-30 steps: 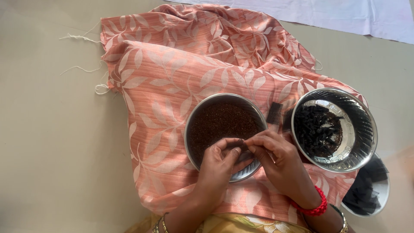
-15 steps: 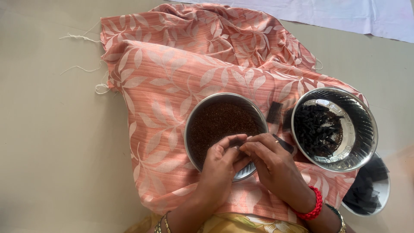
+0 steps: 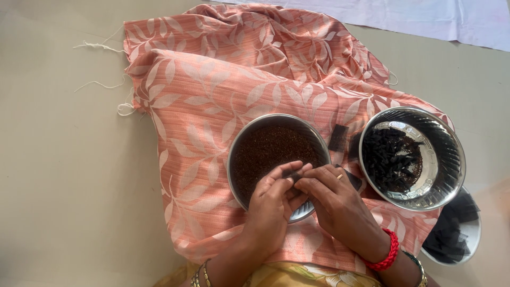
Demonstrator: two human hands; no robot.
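My left hand and my right hand meet over the near rim of a steel plate filled with dark brown crumbly stuff. Together their fingertips pinch a small dark piece just above the plate. To the right stands a steel bowl holding several dark rolled pieces. A red bangle sits on my right wrist.
Plate and bowl rest on a peach leaf-patterned cloth spread over a beige floor. A small dark leaf strip lies between plate and bowl. Another steel dish with dark leaf pieces sits at the lower right. White cloth lies at the top.
Both hands have stayed over the plate's near rim; the fingers have shifted slightly while working the small dark piece. Nothing else has moved.
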